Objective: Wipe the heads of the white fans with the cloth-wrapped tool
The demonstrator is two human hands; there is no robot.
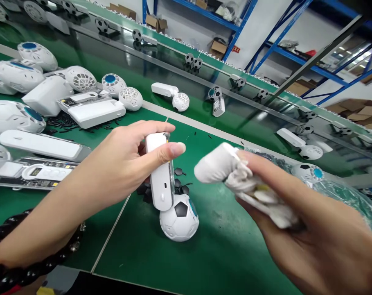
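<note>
Left hand (133, 153) gripping white handle (161, 184) between thumb and fingers. Attached football-patterned head (179, 223) at handle's near end, between the hands, over green worktop (127, 254). Right hand (308, 221) farther right, apart from it, closed on blurred white bundle (237, 176).

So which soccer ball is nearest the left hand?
The white ball with a black pentagon, at the lower end of the white handle that the left hand grips. The other balls lie farther from that hand.
</note>
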